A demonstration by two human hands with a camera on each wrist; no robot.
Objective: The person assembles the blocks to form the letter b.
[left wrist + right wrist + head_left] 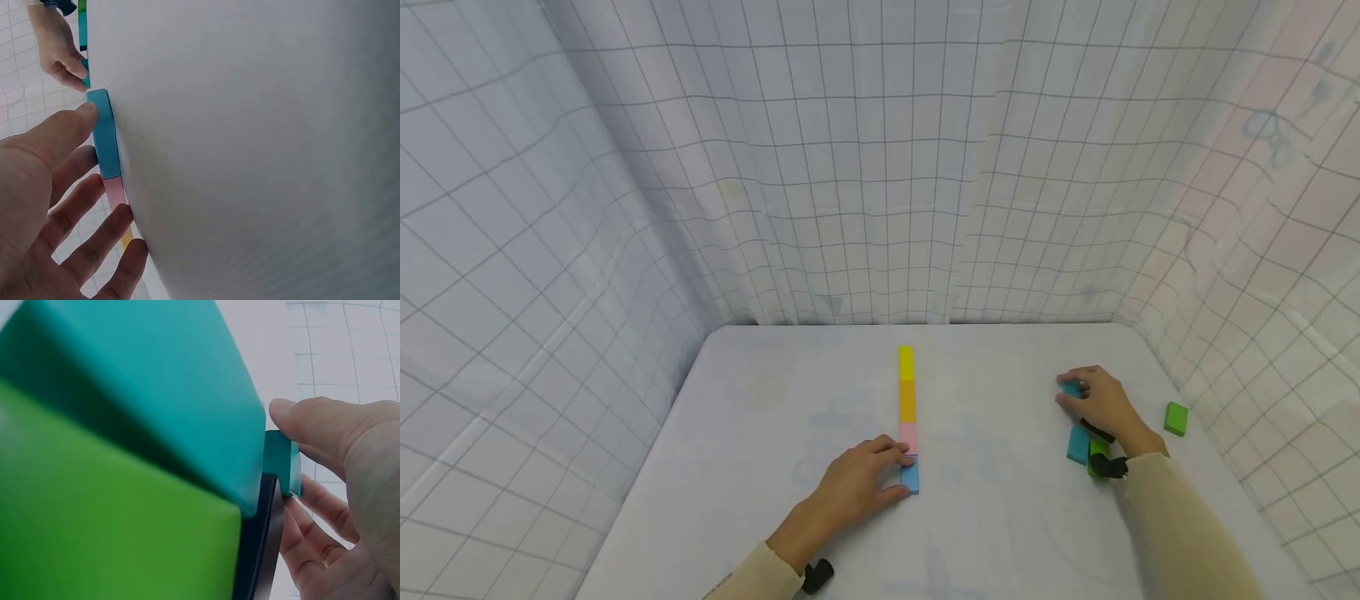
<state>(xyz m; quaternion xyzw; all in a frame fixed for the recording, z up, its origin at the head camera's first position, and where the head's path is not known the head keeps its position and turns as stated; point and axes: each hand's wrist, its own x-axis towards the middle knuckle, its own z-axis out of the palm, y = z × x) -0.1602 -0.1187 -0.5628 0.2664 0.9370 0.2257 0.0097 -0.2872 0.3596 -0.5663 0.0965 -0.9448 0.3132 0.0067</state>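
Note:
My left hand [861,483] pinches a blue block [910,477] by its ends with thumb and index finger. That block is at the near end of a straight row, touching a pink block [908,435]; orange [907,400] and yellow [907,362] blocks continue the row away from me. In the left wrist view the other fingers spread along the row's side. On the right, my right hand [1101,402] holds a teal block [280,456] between thumb and fingers. Close by its wrist are another teal block [1078,445], a green block [112,519] and a dark, thin piece [259,550].
Another green block [1176,418] lies near the right edge of the white table [760,400]. White, grid-lined sheets [880,167] hang behind the table and along both sides.

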